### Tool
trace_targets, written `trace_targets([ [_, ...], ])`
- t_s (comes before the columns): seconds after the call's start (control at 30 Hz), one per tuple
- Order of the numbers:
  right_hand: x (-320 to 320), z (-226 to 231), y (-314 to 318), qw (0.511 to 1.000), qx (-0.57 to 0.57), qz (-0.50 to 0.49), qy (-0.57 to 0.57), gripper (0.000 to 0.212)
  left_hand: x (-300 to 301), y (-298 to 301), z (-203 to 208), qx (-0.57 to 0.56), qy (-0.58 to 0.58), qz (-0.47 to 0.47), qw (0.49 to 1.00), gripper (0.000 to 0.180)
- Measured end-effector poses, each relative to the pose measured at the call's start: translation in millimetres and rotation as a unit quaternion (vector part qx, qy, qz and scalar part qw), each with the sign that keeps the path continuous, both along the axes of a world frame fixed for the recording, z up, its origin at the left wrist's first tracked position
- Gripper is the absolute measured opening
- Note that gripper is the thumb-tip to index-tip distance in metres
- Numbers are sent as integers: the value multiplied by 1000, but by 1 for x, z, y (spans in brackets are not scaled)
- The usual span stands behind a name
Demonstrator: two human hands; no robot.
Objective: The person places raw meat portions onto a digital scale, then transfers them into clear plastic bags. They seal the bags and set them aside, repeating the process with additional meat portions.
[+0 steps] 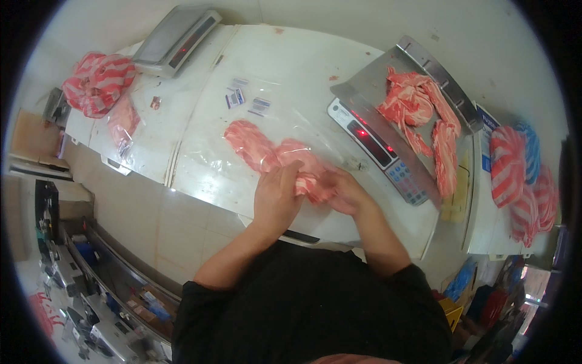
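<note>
On the white tabletop in front of me lie pink-red lumps of raw meat (251, 145), with shiny clear plastic (297, 118) around and beyond them. My left hand (277, 195) is closed on the near piece of meat (312, 189), its fingers curled over the left side. From the right, my right hand (344, 192) grips the same piece; its fingertips are slightly blurred. Whether plastic lies between my fingers and the meat I cannot tell. Small printed labels (259, 107) sit on or under the plastic just beyond.
At right, a digital scale (379, 145) with lit red digits carries fatty meat strips (445, 139) on its metal tray. Another scale (176, 42) stands far left, near a red-and-white striped bag (99, 85) and a bagged meat piece (123, 121). More striped bags (508, 164) rest far right.
</note>
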State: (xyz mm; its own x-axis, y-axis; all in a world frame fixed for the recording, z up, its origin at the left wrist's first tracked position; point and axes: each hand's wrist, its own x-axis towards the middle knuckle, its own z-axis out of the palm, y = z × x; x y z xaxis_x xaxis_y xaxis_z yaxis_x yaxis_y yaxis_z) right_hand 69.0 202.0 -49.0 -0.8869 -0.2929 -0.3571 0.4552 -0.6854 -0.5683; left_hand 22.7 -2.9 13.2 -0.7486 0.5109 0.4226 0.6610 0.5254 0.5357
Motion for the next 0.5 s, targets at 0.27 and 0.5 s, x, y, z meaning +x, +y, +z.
trace_targets([
  [0.27,-16,8,-35,990,62,-126,-11,66,2,-7,-9,15,22,-34,999,43],
  [0.5,-87,-23,-72,995,65,-76,-16,58,-10,-15,5,35,22,-88,995,38],
])
